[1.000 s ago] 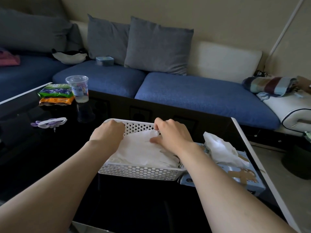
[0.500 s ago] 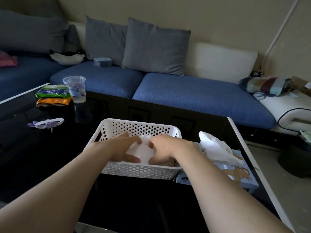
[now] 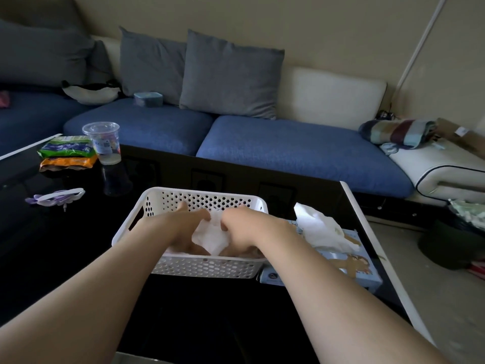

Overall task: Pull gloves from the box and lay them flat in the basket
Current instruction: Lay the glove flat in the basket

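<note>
Gloves point(image 3: 210, 236): white, lying in basket point(image 3: 204, 267), pressed flat under left hand point(image 3: 181, 227) and right hand point(image 3: 242, 227) side by side; box point(image 3: 354, 266) with next glove point(image 3: 322, 229) protruding, just right of basket, nearer right hand.

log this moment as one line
phase: flattening | left hand: on glove in basket | right hand: on glove | box: next glove protruding
</note>
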`<action>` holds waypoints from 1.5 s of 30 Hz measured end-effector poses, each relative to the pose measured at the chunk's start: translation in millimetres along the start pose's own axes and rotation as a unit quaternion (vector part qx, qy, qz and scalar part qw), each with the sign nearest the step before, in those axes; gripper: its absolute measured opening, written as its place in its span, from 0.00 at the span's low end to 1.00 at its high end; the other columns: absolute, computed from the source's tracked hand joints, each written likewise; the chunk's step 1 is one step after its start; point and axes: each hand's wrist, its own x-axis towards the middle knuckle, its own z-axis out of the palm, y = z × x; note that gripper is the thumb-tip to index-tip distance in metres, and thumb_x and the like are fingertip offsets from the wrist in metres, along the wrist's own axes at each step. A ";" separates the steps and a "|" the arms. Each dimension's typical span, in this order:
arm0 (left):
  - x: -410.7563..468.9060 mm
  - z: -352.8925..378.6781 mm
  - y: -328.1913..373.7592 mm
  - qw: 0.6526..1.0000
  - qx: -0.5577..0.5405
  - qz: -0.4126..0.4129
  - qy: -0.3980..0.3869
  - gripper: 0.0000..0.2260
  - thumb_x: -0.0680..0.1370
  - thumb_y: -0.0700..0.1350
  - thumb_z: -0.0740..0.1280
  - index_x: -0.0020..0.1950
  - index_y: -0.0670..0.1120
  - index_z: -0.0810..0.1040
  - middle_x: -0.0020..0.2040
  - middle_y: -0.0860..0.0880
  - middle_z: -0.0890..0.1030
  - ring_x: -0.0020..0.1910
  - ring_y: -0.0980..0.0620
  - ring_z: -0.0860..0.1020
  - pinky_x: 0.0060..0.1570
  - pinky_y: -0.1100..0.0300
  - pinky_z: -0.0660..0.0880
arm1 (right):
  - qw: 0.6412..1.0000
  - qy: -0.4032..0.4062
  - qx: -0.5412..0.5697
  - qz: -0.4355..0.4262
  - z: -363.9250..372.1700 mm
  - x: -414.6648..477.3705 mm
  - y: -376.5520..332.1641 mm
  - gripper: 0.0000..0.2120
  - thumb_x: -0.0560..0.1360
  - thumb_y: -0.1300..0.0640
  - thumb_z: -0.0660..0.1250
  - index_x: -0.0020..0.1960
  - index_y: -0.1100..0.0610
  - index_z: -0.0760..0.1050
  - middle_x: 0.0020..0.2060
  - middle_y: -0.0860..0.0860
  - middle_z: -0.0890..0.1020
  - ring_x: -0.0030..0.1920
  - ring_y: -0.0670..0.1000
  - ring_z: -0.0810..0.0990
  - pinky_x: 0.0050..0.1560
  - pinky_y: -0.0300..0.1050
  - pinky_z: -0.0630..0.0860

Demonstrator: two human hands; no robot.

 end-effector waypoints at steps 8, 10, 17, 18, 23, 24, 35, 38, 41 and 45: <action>-27.3 -24.8 46.4 0.982 -0.026 0.098 0.159 0.09 0.81 0.50 0.70 0.59 0.54 0.74 0.62 0.52 0.75 0.57 0.50 0.75 0.53 0.56 0.73 | 0.944 0.300 0.104 0.085 -12.6 -47.3 34.0 0.10 0.79 0.65 0.69 0.56 0.56 0.85 0.53 0.53 0.81 0.50 0.56 0.84 0.52 0.55 0.85; -30.3 -22.1 64.1 0.966 -0.053 0.143 0.209 0.04 0.81 0.47 0.68 0.54 0.55 0.75 0.58 0.52 0.78 0.53 0.53 0.77 0.50 0.58 0.74 | 0.928 0.331 0.098 0.136 -14.4 -57.6 50.1 0.12 0.77 0.67 0.70 0.57 0.57 0.84 0.53 0.54 0.83 0.51 0.57 0.84 0.52 0.57 0.85; -37.9 -7.9 129.1 0.913 -0.082 0.306 0.258 0.12 0.82 0.57 0.67 0.61 0.54 0.81 0.59 0.54 0.77 0.60 0.53 0.74 0.62 0.52 0.74 | 0.920 0.285 0.084 0.256 2.1 -80.2 103.9 0.16 0.76 0.57 0.78 0.61 0.54 0.78 0.54 0.54 0.80 0.50 0.56 0.80 0.43 0.49 0.77; -37.4 -5.0 135.2 0.920 -0.057 0.307 0.237 0.16 0.80 0.61 0.68 0.63 0.55 0.81 0.62 0.54 0.77 0.63 0.52 0.72 0.65 0.50 0.72 | 0.918 0.291 0.087 0.254 5.1 -79.0 109.2 0.13 0.76 0.57 0.78 0.58 0.54 0.80 0.52 0.53 0.80 0.47 0.55 0.81 0.40 0.47 0.75; -32.5 6.7 150.9 0.953 0.042 0.262 0.148 0.27 0.75 0.67 0.70 0.70 0.56 0.77 0.69 0.51 0.72 0.73 0.48 0.64 0.72 0.42 0.61 | 0.920 0.303 0.122 0.216 11.2 -74.4 125.9 0.10 0.77 0.52 0.77 0.42 0.55 0.81 0.42 0.51 0.83 0.39 0.52 0.83 0.35 0.45 0.74; -31.8 7.0 151.4 0.954 0.049 0.261 0.138 0.27 0.75 0.66 0.71 0.71 0.56 0.77 0.69 0.51 0.73 0.75 0.48 0.63 0.73 0.40 0.60 | 0.924 0.300 0.120 0.203 11.4 -76.4 127.7 0.11 0.78 0.50 0.76 0.41 0.54 0.80 0.39 0.49 0.82 0.38 0.50 0.81 0.36 0.44 0.74; -29.2 4.9 148.1 0.958 0.028 0.260 0.117 0.26 0.75 0.63 0.75 0.72 0.59 0.77 0.72 0.53 0.75 0.79 0.48 0.59 0.69 0.42 0.59 | 0.879 0.459 0.034 0.126 1.3 -100.1 123.0 0.22 0.87 0.49 0.60 0.34 0.49 0.68 0.29 0.46 0.73 0.30 0.45 0.71 0.30 0.40 0.61; -32.3 5.5 144.5 0.960 -0.006 0.257 0.114 0.26 0.76 0.62 0.75 0.72 0.59 0.77 0.76 0.54 0.72 0.82 0.51 0.55 0.73 0.41 0.57 | 0.819 0.552 0.107 0.115 -1.8 -99.7 120.0 0.19 0.87 0.52 0.59 0.37 0.53 0.65 0.29 0.46 0.71 0.29 0.45 0.69 0.29 0.42 0.57; -32.2 1.8 138.6 0.951 -0.094 0.259 0.141 0.16 0.80 0.59 0.70 0.67 0.59 0.81 0.70 0.57 0.78 0.76 0.54 0.69 0.74 0.46 0.66 | 0.752 0.632 0.171 0.082 -4.5 -95.0 119.3 0.17 0.88 0.54 0.58 0.40 0.54 0.64 0.29 0.44 0.69 0.30 0.46 0.68 0.32 0.45 0.56; -38.1 -12.4 139.9 0.882 -0.361 0.242 0.181 0.16 0.85 0.41 0.58 0.60 0.50 0.85 0.54 0.55 0.86 0.58 0.58 0.82 0.64 0.55 0.76 | 0.724 0.660 0.199 0.034 -4.7 -84.3 113.0 0.15 0.87 0.55 0.60 0.42 0.55 0.66 0.32 0.44 0.70 0.33 0.48 0.69 0.36 0.46 0.62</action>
